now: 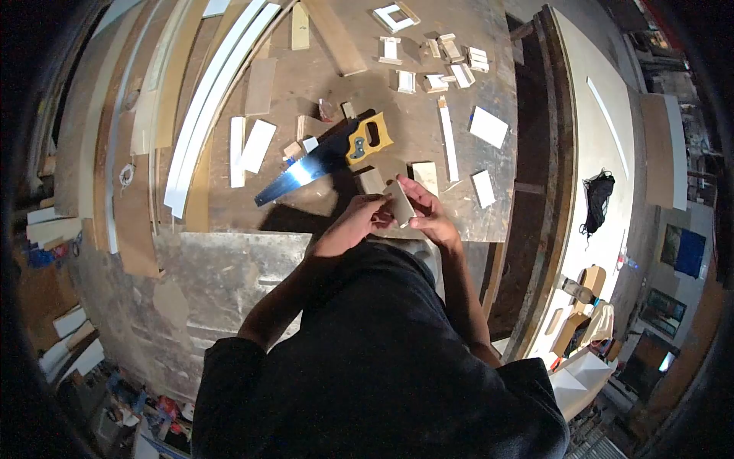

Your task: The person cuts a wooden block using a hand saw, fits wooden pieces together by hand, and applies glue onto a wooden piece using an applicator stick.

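Note:
Both my hands hold a small flat piece of wood [399, 205] over the near edge of the workbench. My left hand [359, 222] grips its left side, fingers closed on it. On the opposite side, my right hand [430, 214] has thumb and fingers around its edge. Just beyond lies a handsaw [306, 173] with a yellow handle [370, 138], its blade pointing left toward me. Two pale wood blocks, one at left [371, 181] and one at right [425, 177], lie on the bench close to my hands.
Long boards and white strips [222, 107] cover the bench's left side. Several small wooden assemblies [451, 50] sit at the far right, with white pieces [489, 127] nearer. A second table [592, 153] at right carries black cord [599, 200] and a bottle [578, 291].

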The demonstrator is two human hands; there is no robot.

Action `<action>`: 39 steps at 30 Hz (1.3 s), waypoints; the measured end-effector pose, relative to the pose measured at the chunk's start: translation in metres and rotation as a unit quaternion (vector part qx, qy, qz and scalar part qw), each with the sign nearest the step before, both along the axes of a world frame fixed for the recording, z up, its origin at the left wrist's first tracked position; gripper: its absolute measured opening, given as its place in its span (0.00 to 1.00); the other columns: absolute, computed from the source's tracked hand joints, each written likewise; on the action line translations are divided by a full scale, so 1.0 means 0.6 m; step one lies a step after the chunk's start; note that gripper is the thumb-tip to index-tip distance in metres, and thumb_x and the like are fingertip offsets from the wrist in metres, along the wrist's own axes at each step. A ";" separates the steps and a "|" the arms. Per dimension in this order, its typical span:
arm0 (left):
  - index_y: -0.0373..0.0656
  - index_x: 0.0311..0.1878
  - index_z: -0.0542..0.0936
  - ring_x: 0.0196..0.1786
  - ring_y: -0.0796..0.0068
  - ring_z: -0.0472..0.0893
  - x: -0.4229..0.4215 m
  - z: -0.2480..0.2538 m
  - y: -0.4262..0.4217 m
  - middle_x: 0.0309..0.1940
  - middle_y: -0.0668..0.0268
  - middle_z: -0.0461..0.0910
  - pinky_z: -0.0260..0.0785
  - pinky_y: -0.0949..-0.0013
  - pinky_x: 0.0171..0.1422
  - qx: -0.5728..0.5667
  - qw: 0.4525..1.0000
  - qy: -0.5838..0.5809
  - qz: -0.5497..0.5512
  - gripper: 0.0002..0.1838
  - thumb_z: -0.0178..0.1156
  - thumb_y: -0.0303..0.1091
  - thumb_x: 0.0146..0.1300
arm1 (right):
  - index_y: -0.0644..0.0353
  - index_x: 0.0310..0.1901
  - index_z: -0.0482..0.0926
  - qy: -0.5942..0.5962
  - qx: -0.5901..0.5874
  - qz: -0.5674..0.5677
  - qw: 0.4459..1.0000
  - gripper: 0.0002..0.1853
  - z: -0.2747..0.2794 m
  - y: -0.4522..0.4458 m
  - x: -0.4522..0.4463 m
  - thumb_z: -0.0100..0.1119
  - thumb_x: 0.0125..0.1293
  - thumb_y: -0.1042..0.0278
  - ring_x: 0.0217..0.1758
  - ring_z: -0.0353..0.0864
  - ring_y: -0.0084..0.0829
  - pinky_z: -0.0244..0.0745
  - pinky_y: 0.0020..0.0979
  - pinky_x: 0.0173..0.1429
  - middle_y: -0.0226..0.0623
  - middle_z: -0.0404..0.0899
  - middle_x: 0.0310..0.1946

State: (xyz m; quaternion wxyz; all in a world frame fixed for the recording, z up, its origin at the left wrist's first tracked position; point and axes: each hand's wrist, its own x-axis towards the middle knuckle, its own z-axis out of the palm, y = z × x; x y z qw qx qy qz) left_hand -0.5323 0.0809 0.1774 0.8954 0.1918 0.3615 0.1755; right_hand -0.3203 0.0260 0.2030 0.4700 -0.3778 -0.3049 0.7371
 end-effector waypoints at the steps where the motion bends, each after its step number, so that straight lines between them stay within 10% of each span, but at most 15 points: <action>1: 0.36 0.49 0.79 0.38 0.74 0.84 -0.004 0.000 0.000 0.38 0.62 0.84 0.77 0.70 0.44 -0.003 1.000 0.000 -0.001 0.12 0.57 0.36 0.73 | 0.63 0.76 0.58 -0.026 -0.003 -0.016 1.000 0.56 0.000 -0.008 0.004 0.81 0.46 0.67 0.77 0.63 0.34 0.54 0.35 0.80 0.36 0.64 0.75; 3: 0.32 0.52 0.77 0.31 0.67 0.86 -0.011 -0.004 0.011 0.30 0.61 0.85 0.80 0.64 0.40 0.333 0.905 0.250 -0.083 0.26 0.69 0.47 0.64 | 0.62 0.76 0.58 -0.053 -0.007 -0.033 0.998 0.55 0.007 -0.018 0.017 0.80 0.46 0.68 0.76 0.64 0.34 0.55 0.35 0.79 0.35 0.65 0.73; 5: 0.31 0.61 0.72 0.51 0.53 0.85 -0.023 -0.010 0.017 0.41 0.49 0.84 0.76 0.50 0.60 0.442 0.814 0.338 -0.168 0.41 0.76 0.51 0.54 | 0.62 0.76 0.58 -0.082 0.003 -0.061 0.995 0.55 0.023 -0.025 0.031 0.78 0.45 0.70 0.74 0.66 0.34 0.56 0.35 0.78 0.34 0.68 0.71; 7: 0.35 0.75 0.56 0.76 0.45 0.62 -0.023 -0.054 0.003 0.71 0.40 0.62 0.58 0.50 0.78 0.657 0.600 0.423 -0.169 0.59 0.80 0.46 0.45 | 0.62 0.76 0.57 -0.052 -0.012 -0.087 0.995 0.55 0.016 -0.032 0.038 0.77 0.44 0.71 0.73 0.66 0.33 0.57 0.35 0.78 0.35 0.68 0.72; 8: 0.38 0.79 0.45 0.81 0.43 0.44 -0.023 -0.078 0.001 0.79 0.44 0.43 0.43 0.50 0.84 0.617 0.638 0.394 -0.241 0.67 0.81 0.44 0.42 | 0.63 0.76 0.57 -0.042 -0.019 -0.093 0.995 0.55 0.020 -0.035 0.042 0.77 0.45 0.72 0.73 0.66 0.34 0.56 0.35 0.78 0.36 0.68 0.72; 12: 0.40 0.77 0.52 0.79 0.41 0.51 0.000 -0.094 0.010 0.76 0.42 0.51 0.48 0.50 0.82 0.625 0.559 0.441 -0.321 0.62 0.80 0.44 0.43 | 0.63 0.77 0.56 -0.035 -0.004 -0.098 0.995 0.54 0.018 -0.044 0.055 0.75 0.46 0.74 0.75 0.65 0.34 0.58 0.35 0.77 0.38 0.66 0.73; 14: 0.35 0.75 0.57 0.74 0.43 0.59 0.006 -0.093 0.015 0.71 0.44 0.61 0.49 0.49 0.81 0.671 0.592 0.418 -0.155 0.59 0.79 0.46 0.41 | 0.63 0.77 0.56 -0.039 -0.007 -0.105 0.994 0.54 0.022 -0.050 0.060 0.75 0.46 0.74 0.75 0.64 0.34 0.58 0.35 0.77 0.38 0.66 0.73; 20: 0.42 0.70 0.67 0.71 0.49 0.65 -0.010 0.023 0.041 0.66 0.50 0.67 0.59 0.52 0.75 0.623 0.738 0.234 -0.111 0.51 0.78 0.45 0.39 | 0.65 0.76 0.56 -0.056 -0.012 -0.110 0.992 0.55 0.061 -0.059 0.087 0.76 0.45 0.78 0.77 0.63 0.33 0.62 0.36 0.76 0.37 0.64 0.75; 27: 0.40 0.65 0.73 0.64 0.49 0.74 0.018 0.225 0.053 0.60 0.51 0.75 0.65 0.53 0.69 0.671 0.731 0.113 -0.060 0.45 0.76 0.48 0.42 | 0.70 0.76 0.55 -0.086 0.051 -0.087 0.991 0.60 0.153 -0.032 0.084 0.84 0.43 0.71 0.78 0.62 0.38 0.62 0.42 0.77 0.45 0.62 0.75; 39: 0.38 0.61 0.77 0.57 0.57 0.79 0.031 0.242 0.034 0.54 0.53 0.77 0.76 0.60 0.54 0.658 0.748 0.090 0.013 0.42 0.77 0.51 0.42 | 0.74 0.73 0.60 -0.079 0.095 -0.118 0.985 0.63 0.209 -0.017 0.049 0.88 0.40 0.51 0.75 0.66 0.39 0.60 0.42 0.78 0.47 0.69 0.71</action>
